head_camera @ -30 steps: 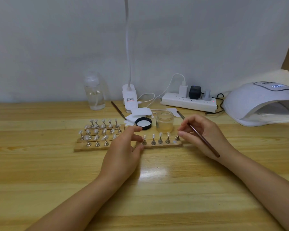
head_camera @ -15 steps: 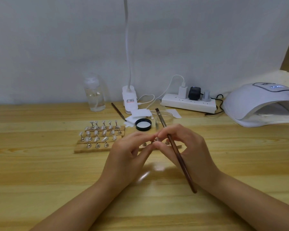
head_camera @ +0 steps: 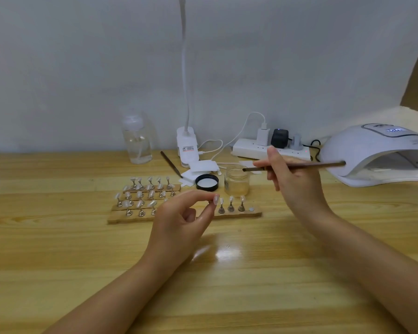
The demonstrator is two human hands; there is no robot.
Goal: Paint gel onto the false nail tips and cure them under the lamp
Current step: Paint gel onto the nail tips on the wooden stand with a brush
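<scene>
Left hand (head_camera: 179, 225) pinches a nail tip (head_camera: 216, 200); right hand (head_camera: 297, 182) grips the brush (head_camera: 297, 166) over the jar (head_camera: 236, 180).

Hands have separated since half a second ago, when they met over the front wooden strip (head_camera: 256, 212). Left hand (head_camera: 179, 222) now lifted just off that strip, pinching one nail tip on its stand (head_camera: 215, 200) between thumb and forefinger; the strip's right end shows a bare round socket (head_camera: 251, 209), three stands left beside it. Right hand (head_camera: 297, 186) has swung up and right, away from the strip; the brush (head_camera: 292, 166), earlier steeply tilted, now lies near level, bristle end over the open glass jar (head_camera: 237, 183), handle end toward the curing lamp (head_camera: 377, 153).
</scene>
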